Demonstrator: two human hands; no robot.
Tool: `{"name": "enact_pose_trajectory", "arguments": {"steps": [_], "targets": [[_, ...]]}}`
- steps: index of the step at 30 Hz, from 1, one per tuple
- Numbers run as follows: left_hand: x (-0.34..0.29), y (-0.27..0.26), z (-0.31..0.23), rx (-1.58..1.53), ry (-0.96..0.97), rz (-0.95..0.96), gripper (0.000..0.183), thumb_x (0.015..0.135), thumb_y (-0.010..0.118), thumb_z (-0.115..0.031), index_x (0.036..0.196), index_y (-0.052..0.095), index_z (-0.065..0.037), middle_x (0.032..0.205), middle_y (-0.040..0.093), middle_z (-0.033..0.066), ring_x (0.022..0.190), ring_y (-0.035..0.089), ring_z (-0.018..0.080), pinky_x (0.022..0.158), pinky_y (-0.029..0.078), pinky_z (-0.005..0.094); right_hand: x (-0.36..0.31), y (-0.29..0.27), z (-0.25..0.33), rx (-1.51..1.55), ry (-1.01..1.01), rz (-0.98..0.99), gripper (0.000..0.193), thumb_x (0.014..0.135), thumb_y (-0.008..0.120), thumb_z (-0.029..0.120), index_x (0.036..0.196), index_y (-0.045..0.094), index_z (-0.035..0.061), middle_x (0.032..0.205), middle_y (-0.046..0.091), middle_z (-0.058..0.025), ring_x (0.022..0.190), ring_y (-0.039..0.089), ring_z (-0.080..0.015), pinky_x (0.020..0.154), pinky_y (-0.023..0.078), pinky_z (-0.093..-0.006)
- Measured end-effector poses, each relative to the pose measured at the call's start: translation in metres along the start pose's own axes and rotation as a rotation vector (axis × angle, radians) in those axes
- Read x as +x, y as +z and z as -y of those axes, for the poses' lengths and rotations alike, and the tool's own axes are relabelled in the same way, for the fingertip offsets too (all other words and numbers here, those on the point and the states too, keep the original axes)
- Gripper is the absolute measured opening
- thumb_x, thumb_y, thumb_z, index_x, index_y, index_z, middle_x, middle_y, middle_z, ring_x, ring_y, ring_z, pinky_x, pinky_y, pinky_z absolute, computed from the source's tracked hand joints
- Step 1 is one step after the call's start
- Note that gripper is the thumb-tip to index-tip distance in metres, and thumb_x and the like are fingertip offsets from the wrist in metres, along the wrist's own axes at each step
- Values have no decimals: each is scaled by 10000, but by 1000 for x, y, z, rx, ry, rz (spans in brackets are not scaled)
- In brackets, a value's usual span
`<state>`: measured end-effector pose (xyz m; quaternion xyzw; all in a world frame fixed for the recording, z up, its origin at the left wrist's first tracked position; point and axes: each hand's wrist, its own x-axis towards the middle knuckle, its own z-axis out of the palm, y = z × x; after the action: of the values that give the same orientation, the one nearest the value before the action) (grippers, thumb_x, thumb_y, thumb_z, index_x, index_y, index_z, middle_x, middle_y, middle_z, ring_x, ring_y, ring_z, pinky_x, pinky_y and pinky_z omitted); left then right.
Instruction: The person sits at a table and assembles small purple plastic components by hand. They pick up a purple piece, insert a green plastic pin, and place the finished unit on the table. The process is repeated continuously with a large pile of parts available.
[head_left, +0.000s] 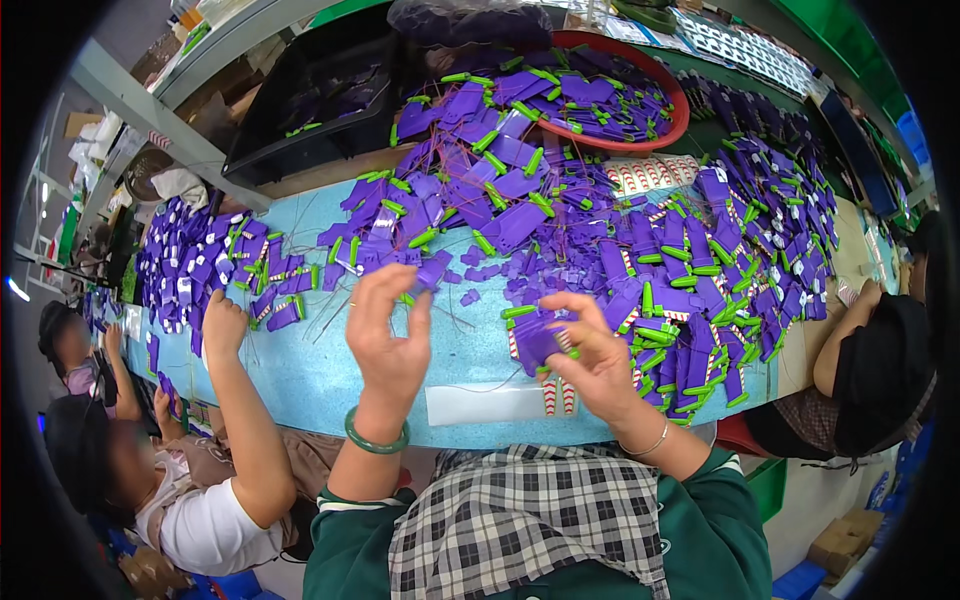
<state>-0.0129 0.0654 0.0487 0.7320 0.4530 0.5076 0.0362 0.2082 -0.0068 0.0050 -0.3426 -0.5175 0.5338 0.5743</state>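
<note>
My left hand [385,325], a green bangle at its wrist, is raised over the blue table with curled fingers. A purple piece [432,271] shows at its thumb and fingertips, partly hidden. Toward the right, my right hand [597,358] pinches a flat purple plastic part [536,343] with a green end and a red-and-white striped sticker. Below it lies a white sticker sheet [480,404] with a few striped stickers [559,397] at its right end. Small purple pieces [484,272] are scattered on the table between and beyond my hands.
Purple-and-green parts with wires [470,190] pile up beyond my hands; striped ones [690,260] heap at the right. A red basin [683,112] and a black crate [240,160] hold more. Co-workers sit on both sides; one's fist [224,325] rests near my left.
</note>
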Motion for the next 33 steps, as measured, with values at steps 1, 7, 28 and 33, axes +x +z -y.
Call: {"name": "enact_pose_trajectory", "arguments": {"steps": [1,7,28,33], "targets": [[0,-3,1,-66,-68,21,202,737,689,40,916,606,1,869,633,105,775,613,186,689,487,286,-2,-4,0,37,13,-42,312,809,588,-75,1115,618,-21,1322,386,-139,1027,569,-188,736,588,-281],[-21,-10,-13,-820,-578,659,194,795,671,35,959,582,-18,870,640,45,798,612,117,727,488,259,6,-2,17,7,-32,88,294,799,615,-73,1084,639,-5,1295,432,-146,1011,572,-183,730,574,-276],[-74,21,-7,-1289,-799,353,183,817,629,91,985,607,21,989,614,86,914,619,157,841,523,300,-16,4,1,-574,-69,-88,393,745,696,-30,1107,688,121,716,477,-22,629,480,-130,529,393,-270],[-69,14,-8,-1233,-794,394,175,807,635,104,969,638,38,978,632,87,904,640,163,817,538,284,-16,9,14,-781,-184,-30,431,711,704,-48,1094,700,150,671,435,-34,599,459,-167,520,375,-298]]}}
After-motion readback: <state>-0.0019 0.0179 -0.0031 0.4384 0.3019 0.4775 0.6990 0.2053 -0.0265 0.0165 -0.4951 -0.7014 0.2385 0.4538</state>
